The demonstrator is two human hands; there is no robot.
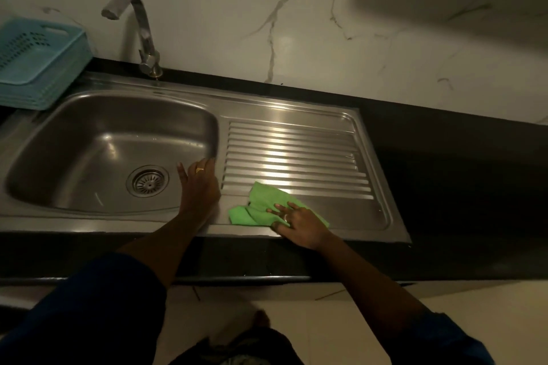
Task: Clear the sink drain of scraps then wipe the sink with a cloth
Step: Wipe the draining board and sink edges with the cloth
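Observation:
A steel sink (74, 207) has a basin on the left and a ribbed drainboard (296, 157) on the right. The round drain strainer (147, 181) sits in the basin floor; no scraps show on it. A green cloth (261, 204) lies flat on the drainboard's near left corner. My right hand (299, 224) presses on the cloth with fingers spread. My left hand (199, 184) rests on the rim between basin and drainboard, fingers reaching over the basin edge, holding nothing.
A curved metal tap (142, 29) stands behind the basin. A stack of blue plastic baskets (38, 65) sits at the far left. Black countertop (459, 172) surrounds the sink, with a marble wall behind and a tiled floor below.

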